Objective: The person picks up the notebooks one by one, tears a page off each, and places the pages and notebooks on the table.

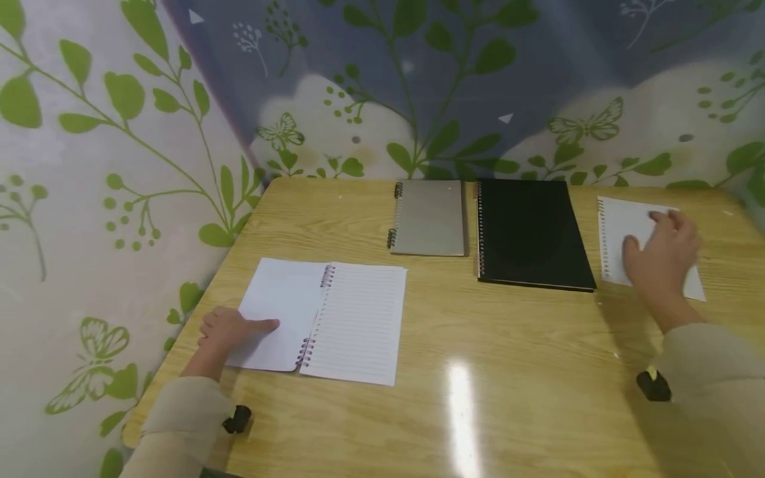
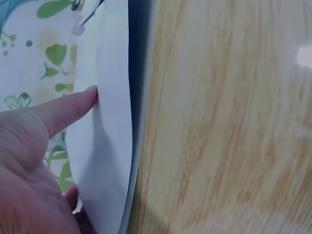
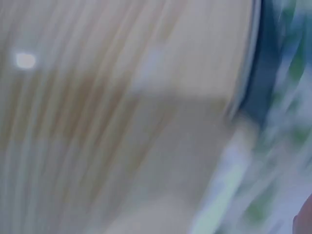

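Note:
An open spiral notebook point(image 1: 358, 325) lies at the left of the table, with a lined page on its right and a blank white side on its left. My left hand point(image 1: 224, 328) is at its left edge, thumb point(image 2: 80, 105) flat over the blank side and the other fingers curled at the edge, partly hidden behind it. On the far right is a loose white sheet point(image 1: 621, 222) with a row of punched holes. Over it my right hand point(image 1: 666, 259) spreads thumb and fingers apart. The right wrist view is blurred and shows only a fingertip point(image 3: 304, 219).
A closed black spiral notebook point(image 1: 532, 232) lies left of the loose sheet. Beside it, near the wall point(image 1: 358, 113), is a smaller grey spiral notebook point(image 1: 430, 219). Light glares off the wooden table point(image 1: 526, 372) at the front.

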A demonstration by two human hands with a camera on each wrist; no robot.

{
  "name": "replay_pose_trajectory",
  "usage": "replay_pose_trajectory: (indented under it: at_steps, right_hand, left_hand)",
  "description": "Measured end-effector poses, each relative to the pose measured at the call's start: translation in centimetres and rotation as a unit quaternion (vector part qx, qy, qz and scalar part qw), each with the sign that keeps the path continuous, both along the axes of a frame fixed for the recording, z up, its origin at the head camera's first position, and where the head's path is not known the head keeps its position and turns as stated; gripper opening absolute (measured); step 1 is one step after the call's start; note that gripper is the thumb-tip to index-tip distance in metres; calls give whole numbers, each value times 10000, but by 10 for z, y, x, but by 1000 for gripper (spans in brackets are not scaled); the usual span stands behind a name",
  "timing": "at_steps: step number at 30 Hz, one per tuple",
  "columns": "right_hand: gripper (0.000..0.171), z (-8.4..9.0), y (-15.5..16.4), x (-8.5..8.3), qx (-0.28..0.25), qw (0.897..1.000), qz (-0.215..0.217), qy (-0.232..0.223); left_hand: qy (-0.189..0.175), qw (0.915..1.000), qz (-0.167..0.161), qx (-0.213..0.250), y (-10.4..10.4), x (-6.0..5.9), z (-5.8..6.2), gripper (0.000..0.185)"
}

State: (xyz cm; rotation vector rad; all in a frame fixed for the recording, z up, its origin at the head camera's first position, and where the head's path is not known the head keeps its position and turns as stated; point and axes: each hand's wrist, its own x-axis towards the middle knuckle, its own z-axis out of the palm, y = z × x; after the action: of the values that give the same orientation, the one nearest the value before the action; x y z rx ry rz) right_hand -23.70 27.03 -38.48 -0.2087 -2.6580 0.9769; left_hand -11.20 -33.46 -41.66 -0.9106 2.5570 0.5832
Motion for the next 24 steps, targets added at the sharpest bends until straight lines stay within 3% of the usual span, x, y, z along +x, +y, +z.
replay_pose_trajectory:
  at_steps: [3,6,9,12,14,16,19,24]
  right_hand:
    - [41,11,-58,9,36,9890,1261,777]
    - [34,12,-115,26,378,9596,2595,1020]
    - [33,7,-165,47,999,9182,3759,757]
    - [39,-7,-202,67,1717,8651,4696,392]
    - [44,-16,-220,77,2048,8332,5133,177]
    - [48,-22,-232,83,2281,8109,5388,-92]
    - [49,-26,-241,87,2374,8006,5483,-448]
    - [42,-30,-248,87,2398,8069,5387,-338]
  left_hand:
    - [20,9998,191,83,2,-1,0,122]
    - [37,9989,407,229,4,-2,2,121]
    - [42,9979,556,337,4,-1,4,119]
    - [76,9976,582,361,3,0,5,117]
    - [106,9979,546,332,2,1,5,115]
    - [147,9981,507,312,1,2,5,112]
    - [313,9975,451,434,1,3,8,105]
    - [1078,9890,-22,1008,-6,8,25,79]
